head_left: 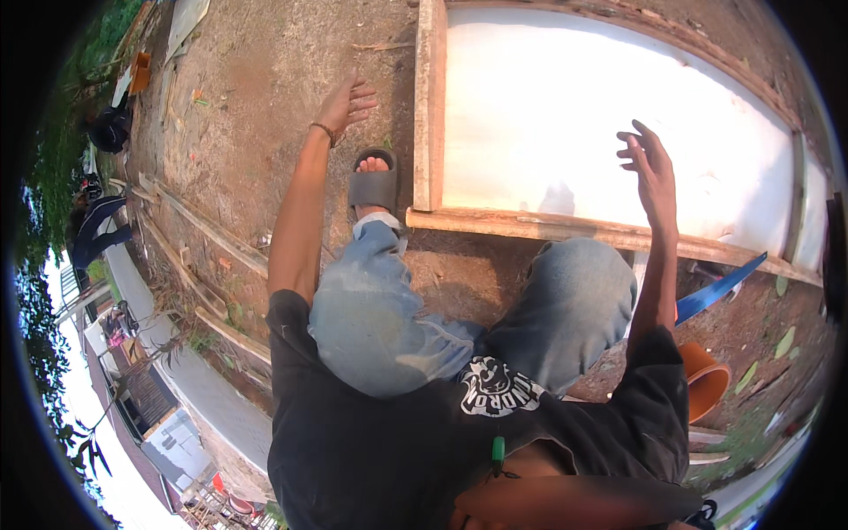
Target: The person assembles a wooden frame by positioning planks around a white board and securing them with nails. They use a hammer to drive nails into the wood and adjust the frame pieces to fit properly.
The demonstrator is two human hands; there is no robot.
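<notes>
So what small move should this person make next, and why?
Perhaps bring the left hand over to the wooden frame: it looks empty, out over the dirt, while the right hand, also seemingly empty, already appears over the white panel.

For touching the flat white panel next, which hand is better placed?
Probably the right hand: open, it appears over the flat white panel within the brown wooden frame. The left hand, also open, appears outside the frame, over brown earth.

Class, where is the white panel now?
In the head view, the white panel is upper right, beneath the right hand, right of the sandal.
</notes>
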